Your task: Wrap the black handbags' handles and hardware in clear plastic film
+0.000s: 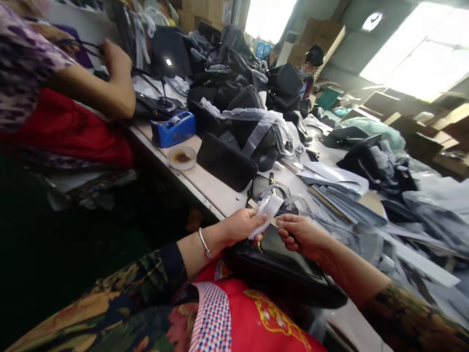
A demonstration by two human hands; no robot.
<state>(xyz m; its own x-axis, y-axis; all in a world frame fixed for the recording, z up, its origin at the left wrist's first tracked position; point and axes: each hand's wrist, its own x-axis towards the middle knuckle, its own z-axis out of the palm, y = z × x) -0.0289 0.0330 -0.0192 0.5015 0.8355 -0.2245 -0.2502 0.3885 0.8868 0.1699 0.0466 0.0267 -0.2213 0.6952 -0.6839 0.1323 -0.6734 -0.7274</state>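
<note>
A black handbag (pixel 282 261) lies at the table's near edge against my red apron, its handle partly wrapped in clear plastic. Above the bag, my left hand (pixel 244 226) is closed on a white strip (pixel 270 209) that looks like thin wrapping material. Just to the right, my right hand (pixel 298 233) pinches at a small pale piece close to the strip. What exactly sits between those fingertips is too small to make out. My two hands are a short distance apart.
A blue tape dispenser (pixel 173 129) and a round dish with brown residue (pixel 182 158) stand near the table edge. Black bags (pixel 229 159) pile up beyond. Papers and plastic (pixel 340 195) cover the right. At left, a co-worker's arm (pixel 98 93) reaches over the table.
</note>
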